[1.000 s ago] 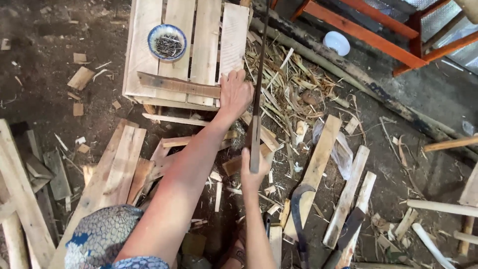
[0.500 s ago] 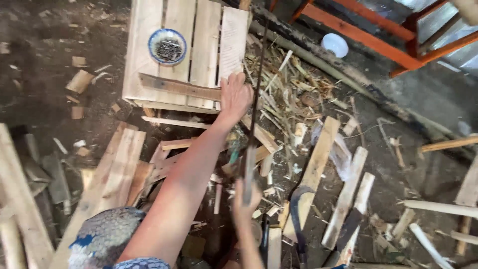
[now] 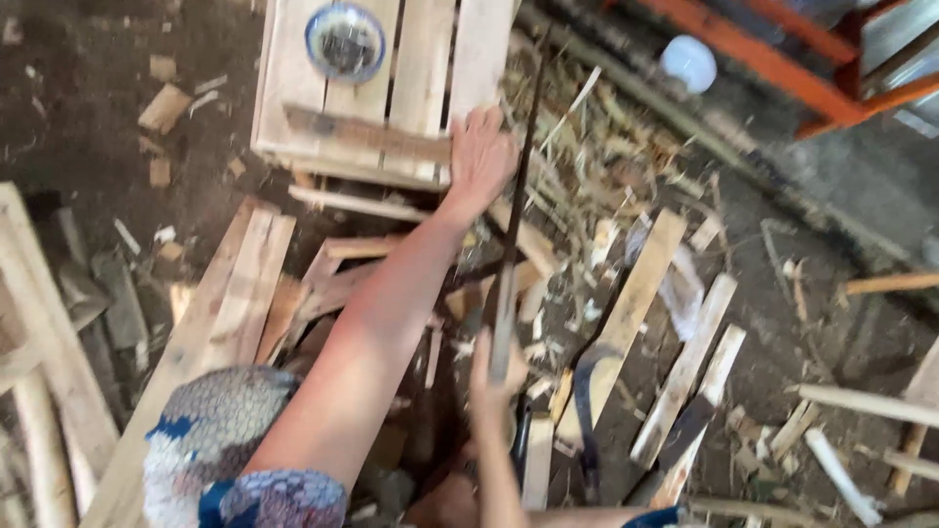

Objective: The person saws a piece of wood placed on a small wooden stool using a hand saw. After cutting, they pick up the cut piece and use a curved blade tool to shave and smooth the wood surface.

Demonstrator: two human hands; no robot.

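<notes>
My left hand (image 3: 479, 156) reaches forward and presses on the near corner of a pale wooden pallet (image 3: 293, 88). My right hand (image 3: 494, 376) grips the lower end of a long thin dark stick (image 3: 514, 225), which points away from me past the left hand. A round blue-rimmed bowl (image 3: 344, 41) sits on the pallet. A curved dark blade (image 3: 585, 391) lies on the ground just right of my right hand.
Loose planks (image 3: 641, 293) and wood offcuts litter the dirt floor around me. Flat boards (image 3: 230, 303) lie to the left. An orange frame (image 3: 782, 68) and a white round object (image 3: 690, 61) are at the far right, with straw-like shavings between.
The view has shifted and blurred. My right hand has drawn the stick slightly back toward me. My left hand stays on the pallet corner.
</notes>
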